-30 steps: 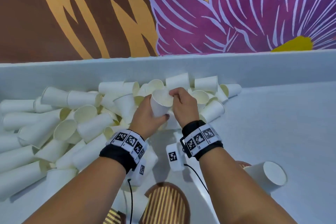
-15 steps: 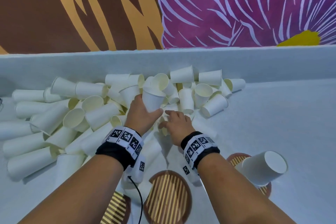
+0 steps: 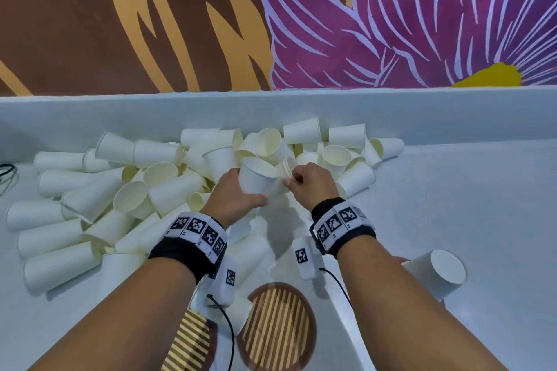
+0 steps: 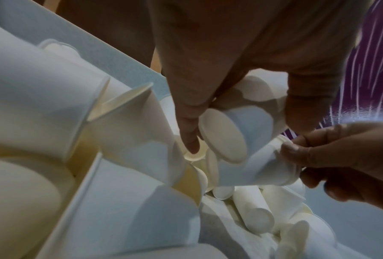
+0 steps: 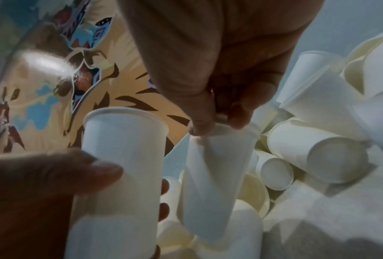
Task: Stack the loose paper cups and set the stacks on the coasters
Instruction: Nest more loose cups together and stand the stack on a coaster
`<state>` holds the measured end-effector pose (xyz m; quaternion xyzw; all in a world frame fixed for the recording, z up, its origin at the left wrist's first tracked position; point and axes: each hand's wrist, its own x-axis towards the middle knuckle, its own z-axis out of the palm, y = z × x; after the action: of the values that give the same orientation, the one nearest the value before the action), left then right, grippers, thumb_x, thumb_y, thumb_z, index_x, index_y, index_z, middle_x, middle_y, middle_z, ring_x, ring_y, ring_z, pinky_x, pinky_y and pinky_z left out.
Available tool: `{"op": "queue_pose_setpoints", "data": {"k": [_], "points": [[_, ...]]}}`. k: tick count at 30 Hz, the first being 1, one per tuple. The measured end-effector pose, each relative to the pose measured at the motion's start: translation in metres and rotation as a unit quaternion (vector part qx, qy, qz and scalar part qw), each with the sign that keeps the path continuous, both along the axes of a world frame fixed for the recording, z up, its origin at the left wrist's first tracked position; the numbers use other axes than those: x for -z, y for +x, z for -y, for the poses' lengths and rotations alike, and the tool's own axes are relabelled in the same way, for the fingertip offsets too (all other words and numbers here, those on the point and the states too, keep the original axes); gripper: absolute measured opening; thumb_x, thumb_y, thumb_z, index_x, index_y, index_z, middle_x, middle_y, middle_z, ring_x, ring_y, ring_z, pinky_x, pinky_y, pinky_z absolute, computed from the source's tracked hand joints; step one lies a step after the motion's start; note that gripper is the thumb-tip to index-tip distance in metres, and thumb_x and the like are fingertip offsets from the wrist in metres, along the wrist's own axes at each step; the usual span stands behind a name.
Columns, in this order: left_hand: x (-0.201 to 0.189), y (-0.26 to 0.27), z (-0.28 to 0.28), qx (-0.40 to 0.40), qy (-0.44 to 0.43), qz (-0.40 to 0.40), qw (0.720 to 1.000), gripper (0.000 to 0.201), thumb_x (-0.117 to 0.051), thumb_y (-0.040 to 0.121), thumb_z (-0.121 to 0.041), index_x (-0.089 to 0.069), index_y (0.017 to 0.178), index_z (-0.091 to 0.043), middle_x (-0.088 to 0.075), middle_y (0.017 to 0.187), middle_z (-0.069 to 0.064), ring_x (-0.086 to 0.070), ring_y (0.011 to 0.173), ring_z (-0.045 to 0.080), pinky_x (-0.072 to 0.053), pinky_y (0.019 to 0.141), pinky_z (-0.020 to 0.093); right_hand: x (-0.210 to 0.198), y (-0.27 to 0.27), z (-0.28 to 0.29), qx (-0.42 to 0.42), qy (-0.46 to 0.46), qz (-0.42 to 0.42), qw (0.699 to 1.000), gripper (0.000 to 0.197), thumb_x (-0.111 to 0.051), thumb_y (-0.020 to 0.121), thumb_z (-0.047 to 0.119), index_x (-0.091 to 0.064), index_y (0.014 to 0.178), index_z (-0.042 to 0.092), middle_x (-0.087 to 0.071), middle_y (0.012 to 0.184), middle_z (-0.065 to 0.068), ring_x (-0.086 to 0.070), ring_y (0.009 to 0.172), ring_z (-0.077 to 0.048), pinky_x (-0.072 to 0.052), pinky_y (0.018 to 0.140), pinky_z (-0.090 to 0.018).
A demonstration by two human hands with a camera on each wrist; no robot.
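Several loose white paper cups [image 3: 156, 178] lie in a heap against the tray's back wall. My left hand [image 3: 241, 190] grips one upright cup [image 3: 256, 178] round its body; in the left wrist view its base [image 4: 223, 136] faces the camera. Just to the right, my right hand [image 3: 297, 179] pinches the rim of a second cup [image 5: 217, 175] between thumb and finger, close beside the first cup [image 5: 124, 149]. Two round striped coasters [image 3: 278, 322] [image 3: 193, 340] lie bare near my forearms. A cup or stack [image 3: 434, 274] leans on a third coaster [image 3: 401, 259] at the right.
The light grey tray surface [image 3: 452, 190] stretches out to the right of the heap. Its back wall [image 3: 90, 117] runs under a painted mural. Wrist camera cables [image 3: 337, 283] hang under both arms. A black cable [image 3: 6, 172] lies at the far left edge.
My right hand left the rim of the left hand's cup, dipped into the heap, and now has a second cup lifted by its rim beside it. The left hand kept its cup.
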<state>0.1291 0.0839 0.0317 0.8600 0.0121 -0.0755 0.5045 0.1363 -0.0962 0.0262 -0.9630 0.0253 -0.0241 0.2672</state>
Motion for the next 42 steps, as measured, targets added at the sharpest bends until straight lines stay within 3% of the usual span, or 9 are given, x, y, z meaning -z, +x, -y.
{"op": "queue_pose_setpoints", "data": {"k": [5,8,13,17,20,25,32,36,42], "points": [[0.002,-0.004,-0.003,0.103,0.005,-0.011,0.995,0.067,-0.084,0.059,-0.01,-0.055,0.119,-0.018,-0.062,0.116,0.006,-0.06,0.105,0.026,-0.054,0.087,0.045,-0.002,-0.003,-0.001,-0.007,0.051,-0.029,0.998,0.028,-0.053,0.093,0.017,-0.056,0.066,0.015,-0.058,0.074,-0.009,-0.058,0.077,-0.026,-0.047,0.069,-0.032],[0.008,-0.003,-0.008,0.16,0.078,-0.03,0.984,0.091,-0.086,0.058,-0.019,-0.045,0.138,-0.021,-0.019,0.157,-0.005,-0.033,0.136,0.02,-0.037,0.102,0.032,-0.009,-0.004,-0.003,0.005,0.111,-0.036,0.993,0.02,-0.05,0.092,0.011,-0.069,0.089,0.009,-0.069,0.086,-0.015,-0.067,0.084,-0.031,-0.056,0.077,-0.044],[0.004,-0.009,-0.013,0.239,0.117,-0.059,0.962,0.089,-0.086,0.05,-0.034,-0.055,0.132,-0.026,0.011,0.157,-0.018,-0.015,0.145,0.017,-0.025,0.113,0.036,-0.017,-0.005,-0.001,0.036,0.147,-0.031,0.988,0.021,-0.044,0.093,0.006,-0.064,0.091,0.012,-0.068,0.086,-0.016,-0.069,0.077,-0.029,-0.06,0.068,-0.039],[0.002,-0.01,-0.018,0.231,0.07,-0.067,0.968,0.078,-0.09,0.053,-0.025,-0.06,0.125,-0.022,0.001,0.153,-0.024,-0.034,0.132,0.013,-0.034,0.11,0.036,-0.016,-0.007,-0.003,0.038,0.144,-0.04,0.988,0.021,-0.044,0.092,0.006,-0.064,0.087,0.013,-0.067,0.085,-0.015,-0.068,0.077,-0.031,-0.06,0.065,-0.038],[-0.002,-0.008,-0.018,0.232,0.086,-0.063,0.967,0.077,-0.09,0.053,-0.025,-0.057,0.123,-0.023,-0.013,0.151,-0.015,-0.041,0.128,0.016,-0.036,0.11,0.039,-0.014,-0.005,-0.004,0.04,0.126,-0.034,0.991,0.021,-0.045,0.092,0.008,-0.064,0.088,0.014,-0.066,0.086,-0.011,-0.065,0.088,-0.031,-0.055,0.077,-0.036],[-0.005,-0.006,-0.024,0.207,0.124,-0.062,0.969,0.072,-0.09,0.051,-0.035,-0.059,0.116,-0.026,-0.019,0.145,-0.013,-0.043,0.126,0.019,-0.04,0.107,0.042,-0.014,-0.001,0.004,0.094,0.067,-0.006,0.993,0.023,-0.042,0.094,0.009,-0.06,0.108,0.005,-0.065,0.106,-0.015,-0.058,0.103,-0.032,-0.037,0.076,-0.026],[-0.011,-0.007,-0.022,0.068,0.222,0.004,0.973,0.081,-0.084,0.059,-0.055,-0.058,0.126,-0.017,-0.016,0.149,0.004,-0.035,0.133,0.026,-0.034,0.11,0.036,-0.036,-0.004,0.002,0.128,0.141,0.174,0.966,0.017,-0.042,0.096,0.009,-0.058,0.102,0.007,-0.063,0.093,-0.009,-0.058,0.088,-0.026,-0.04,0.073,-0.027],[-0.014,-0.004,-0.017,0.045,0.224,-0.001,0.974,0.086,-0.078,0.052,-0.064,-0.06,0.123,-0.02,-0.016,0.149,0.006,-0.033,0.134,0.029,-0.033,0.11,0.037,-0.055,-0.01,-0.006,0.072,0.123,0.247,0.958,0.019,-0.047,0.088,-0.001,-0.059,0.1,0.008,-0.063,0.095,-0.006,-0.055,0.087,-0.021,-0.04,0.072,-0.028],[-0.01,-0.001,-0.011,0.036,0.112,0.036,0.992,0.059,-0.085,0.06,-0.05,-0.061,0.109,-0.027,-0.019,0.146,-0.003,-0.032,0.135,0.019,-0.034,0.107,0.033,-0.051,-0.014,-0.016,-0.068,0.157,0.146,0.974,0.027,-0.047,0.091,0.009,-0.067,0.108,0.016,-0.069,0.101,-0.003,-0.06,0.094,-0.022,-0.049,0.081,-0.035]]}}
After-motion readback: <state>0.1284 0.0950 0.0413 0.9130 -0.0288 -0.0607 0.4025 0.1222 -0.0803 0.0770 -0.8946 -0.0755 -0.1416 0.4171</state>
